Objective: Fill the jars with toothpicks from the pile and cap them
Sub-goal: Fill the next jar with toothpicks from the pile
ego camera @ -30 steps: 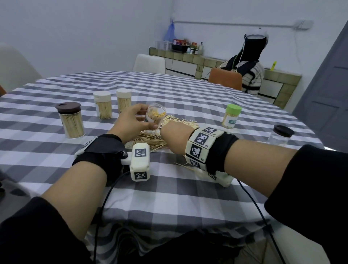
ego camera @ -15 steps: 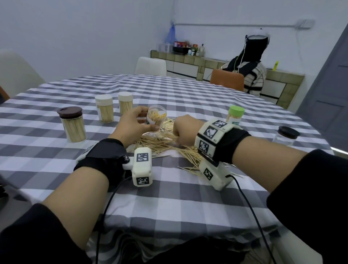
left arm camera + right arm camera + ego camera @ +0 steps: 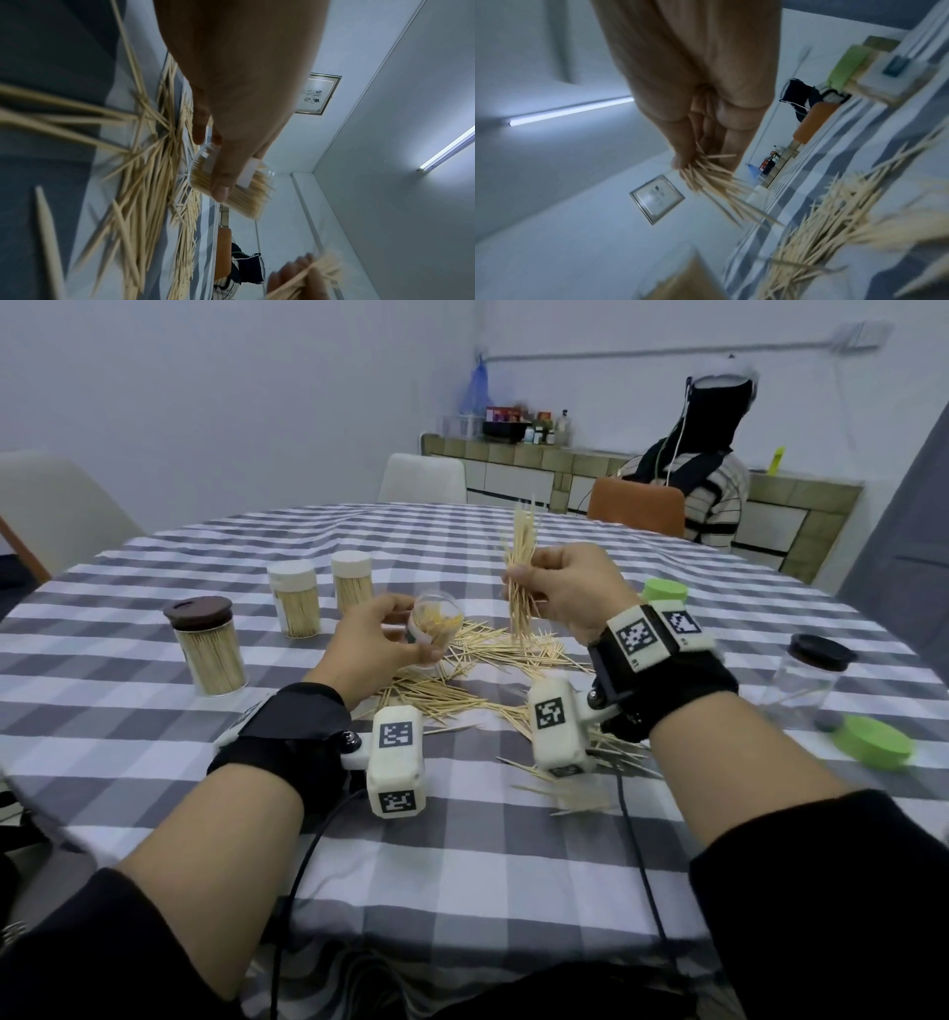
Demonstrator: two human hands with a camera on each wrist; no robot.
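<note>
Step in hand: filling. The toothpick pile (image 3: 493, 680) lies on the bench (image 3: 462, 855) nearest the person. Just beyond it, the left hand (image 3: 375, 649) is curled round a part-filled clear jar (image 3: 436, 624), tilted. Right of the jar, the right hand (image 3: 565, 593) pinches an upright toothpick bundle (image 3: 521, 567). Next move, by judgement: align the bundle with the jar mouth, insert it, then cap.

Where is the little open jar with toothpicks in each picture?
Head view: the open jar is left of centre, tilted, held by the left hand above the toothpick pile.
Left wrist view: the jar is at centre, under the thumb.
Right wrist view: I cannot make it out.
Shared landmark: the orange chair back.
</note>
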